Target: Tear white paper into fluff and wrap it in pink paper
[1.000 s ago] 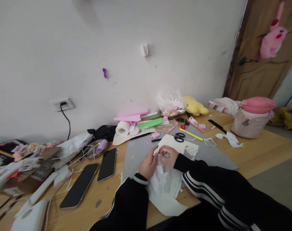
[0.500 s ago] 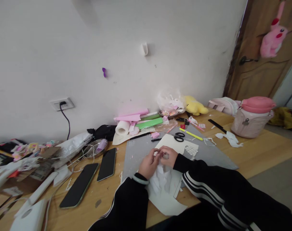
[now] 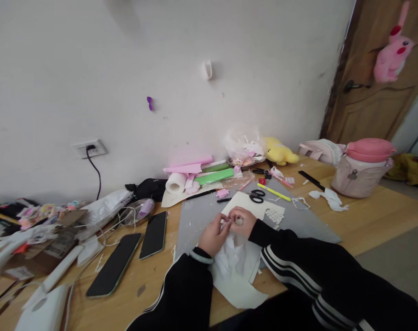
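Observation:
My left hand [image 3: 214, 235] and my right hand [image 3: 241, 220] meet above the grey mat, thumbs and fingertips pinched together. Whatever sits between the fingertips is too small and covered to name; a little whitish piece shows by the right fingers. Directly below the hands lies crumpled white tissue-like material [image 3: 231, 257], on a cream sheet [image 3: 241, 292] that curls at the table's front edge. Beyond the fingers is another cream sheet [image 3: 246, 202], with black-handled scissors [image 3: 256, 196] on it. A white lattice-like cut piece [image 3: 274, 216] lies to the right of my right hand.
The grey mat [image 3: 195, 220] also carries a yellow pen-like tool [image 3: 274, 192]. Two phones [image 3: 115, 264] lie at left, near cables and a cluttered box. Paper rolls [image 3: 176, 183] line the wall. A pink-lidded container [image 3: 360, 170] and a black comb [image 3: 310, 180] are at right.
The fingertips have shifted slightly against each other, and the left fingers sit a little differently. Both hands stay in the same place; the surrounding things have not moved.

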Demonstrator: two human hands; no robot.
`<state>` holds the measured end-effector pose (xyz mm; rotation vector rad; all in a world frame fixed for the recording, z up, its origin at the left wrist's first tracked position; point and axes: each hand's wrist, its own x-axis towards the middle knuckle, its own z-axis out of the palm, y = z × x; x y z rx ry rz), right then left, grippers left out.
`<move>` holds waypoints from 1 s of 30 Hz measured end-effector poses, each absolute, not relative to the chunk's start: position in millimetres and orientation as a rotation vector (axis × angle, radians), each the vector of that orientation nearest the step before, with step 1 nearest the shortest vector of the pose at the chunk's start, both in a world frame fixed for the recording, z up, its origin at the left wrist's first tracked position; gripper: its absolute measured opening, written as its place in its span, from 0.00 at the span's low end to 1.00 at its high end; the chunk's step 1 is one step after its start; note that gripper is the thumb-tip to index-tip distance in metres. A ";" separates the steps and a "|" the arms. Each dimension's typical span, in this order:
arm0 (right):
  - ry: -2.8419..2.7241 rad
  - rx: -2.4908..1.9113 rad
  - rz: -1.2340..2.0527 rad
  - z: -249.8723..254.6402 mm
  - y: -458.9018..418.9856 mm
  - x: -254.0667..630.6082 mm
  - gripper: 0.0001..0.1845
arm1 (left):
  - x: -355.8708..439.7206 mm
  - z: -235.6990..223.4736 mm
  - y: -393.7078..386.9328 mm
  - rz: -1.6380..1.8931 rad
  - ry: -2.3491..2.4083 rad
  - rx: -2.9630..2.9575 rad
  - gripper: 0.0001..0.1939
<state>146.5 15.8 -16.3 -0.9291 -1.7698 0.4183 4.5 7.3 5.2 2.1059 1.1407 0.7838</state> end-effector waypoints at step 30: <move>-1.790 -0.957 0.491 -17.0 16.8 145.1 0.07 | 2.4 8.6 4.7 0.798 1.129 2.112 0.10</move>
